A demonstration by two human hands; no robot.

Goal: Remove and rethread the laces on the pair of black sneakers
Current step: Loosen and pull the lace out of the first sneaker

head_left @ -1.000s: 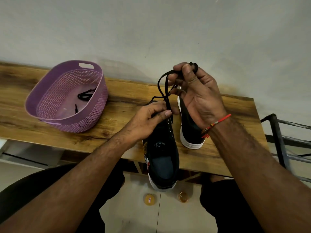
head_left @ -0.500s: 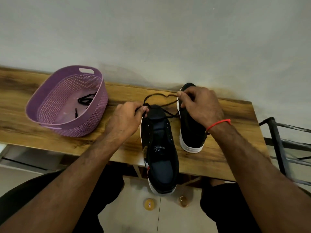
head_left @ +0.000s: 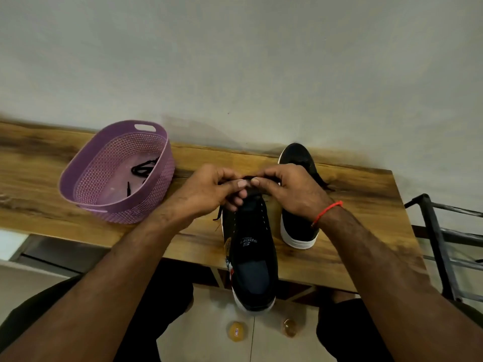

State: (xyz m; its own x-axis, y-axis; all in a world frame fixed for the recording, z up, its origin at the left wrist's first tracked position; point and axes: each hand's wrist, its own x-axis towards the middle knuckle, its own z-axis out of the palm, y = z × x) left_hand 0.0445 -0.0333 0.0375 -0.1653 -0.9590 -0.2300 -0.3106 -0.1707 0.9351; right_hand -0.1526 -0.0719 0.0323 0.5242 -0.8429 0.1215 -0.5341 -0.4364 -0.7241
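Both hands meet over the toe end of the near sneaker (head_left: pixel 249 259), which lies lengthwise across the front edge of the tabletop (head_left: pixel 52 184) with its heel hanging past that edge toward the person. Left hand (head_left: pixel 209 192): fingers curled, thumb and forefinger pinching the black lace (head_left: pixel 248 177) at the shoe's front eyelets. Right hand (head_left: pixel 290 190): likewise curled, thumb tip pressed beside the left thumb, pinching the same lace; the two thumbs are touching or nearly so. A loose end of the lace hangs down the left side of this sneaker, just under the left hand. How the lace runs through the eyelets under the fingers cannot be told. A red thread band (head_left: pixel 326 212) sits on the right wrist. The second sneaker (head_left: pixel 298 226) stands just beside the first on its right side, toe toward the back edge, white sole visible, partly covered by the right hand. Toward the left end of the tabletop, well apart from the shoes, stands a purple perforated basket (head_left: pixel 146 202) with another black lace (head_left: pixel 142 169) lying inside it. A dark metal frame (head_left: pixel 439 244) stands past the right end of the tabletop.
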